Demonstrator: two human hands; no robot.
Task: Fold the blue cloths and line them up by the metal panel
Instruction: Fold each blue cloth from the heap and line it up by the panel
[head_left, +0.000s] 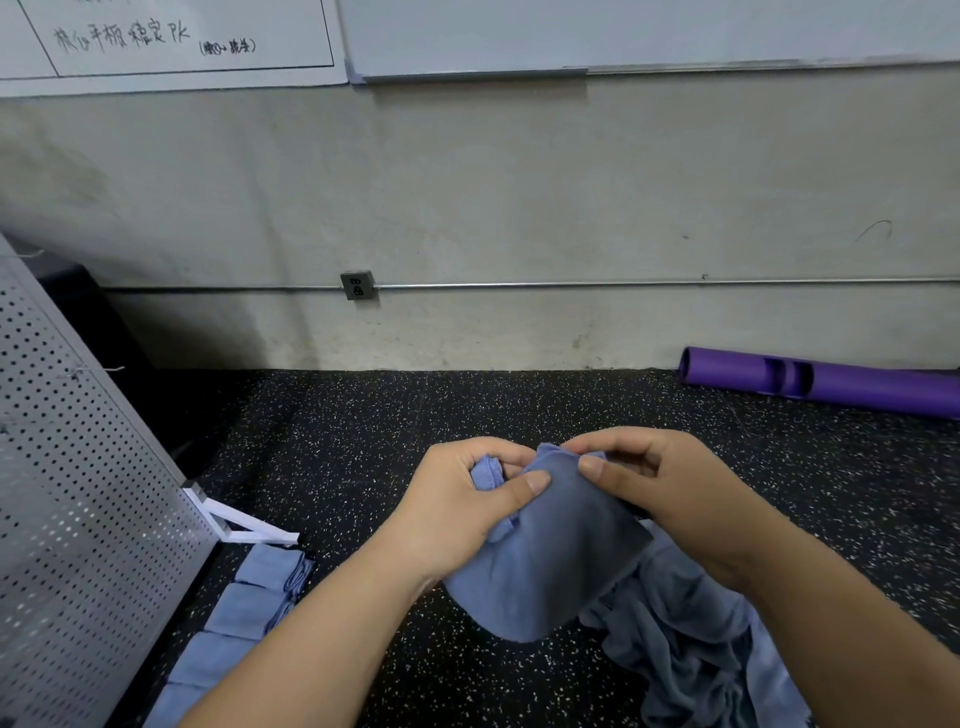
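Observation:
I hold a blue cloth (540, 561) up over the speckled floor, and it hangs doubled below my hands. My left hand (467, 499) pinches its upper left edge between thumb and curled fingers. My right hand (660, 478) pinches the upper right edge close beside it. A crumpled heap of unfolded blue cloths (696, 639) lies on the floor under my right forearm. Several folded blue cloths (249, 608) lie in a row along the foot of the perforated metal panel (67, 493) at the left.
The panel stands on a white bracket foot (239, 525). A purple tube (821, 382) lies by the wall at the right. A grey wall with a socket (357, 285) and a conduit runs across the back. Black speckled floor (363, 441) spreads between them.

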